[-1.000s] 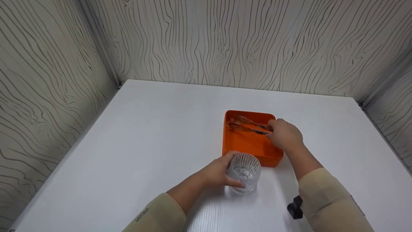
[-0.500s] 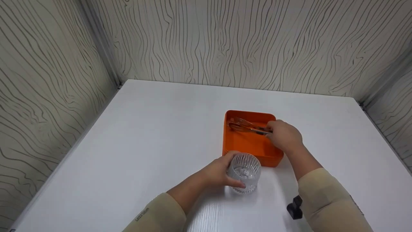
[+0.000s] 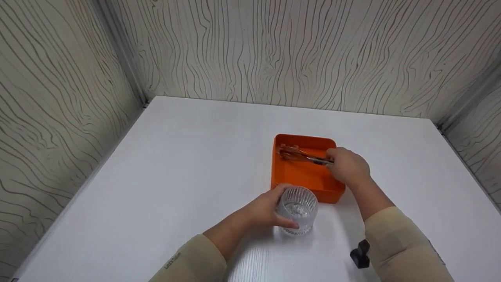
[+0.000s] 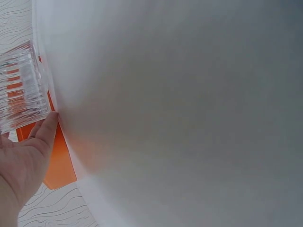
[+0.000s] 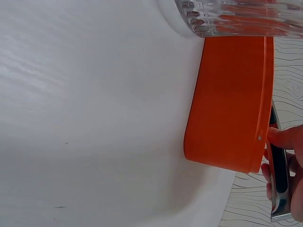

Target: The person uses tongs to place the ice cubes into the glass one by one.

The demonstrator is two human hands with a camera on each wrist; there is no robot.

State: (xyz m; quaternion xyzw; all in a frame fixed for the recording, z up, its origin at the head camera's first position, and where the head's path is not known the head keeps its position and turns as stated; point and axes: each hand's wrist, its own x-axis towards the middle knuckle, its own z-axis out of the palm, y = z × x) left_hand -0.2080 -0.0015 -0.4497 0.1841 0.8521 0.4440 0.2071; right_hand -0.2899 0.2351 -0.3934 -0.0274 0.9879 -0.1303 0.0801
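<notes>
A ribbed clear glass (image 3: 298, 209) stands upright at the near side of an orange tray (image 3: 305, 174). My left hand (image 3: 266, 207) wraps round the glass from the left, thumb in front and fingers behind. In the left wrist view the same hand (image 4: 28, 161) grips the glass wall. My right hand (image 3: 348, 166) holds a pair of tongs (image 3: 301, 156) by the handles over the tray's right rim. Their arms are close together, and the tips lie at the tray's left end. Whether anything is between those tips is too small to tell. The right wrist view shows a black-and-metal tong handle (image 5: 280, 175).
Everything stands on a white table (image 3: 188, 156). Wood-grain panels (image 3: 254, 51) rise behind it and at the sides. A small black object (image 3: 361, 254) shows beside the right sleeve (image 3: 399, 243).
The tong arms were spread apart a second ago and have come together under my right hand's squeeze. That hand has shifted very slightly. The left hand, glass and tray have stayed put.
</notes>
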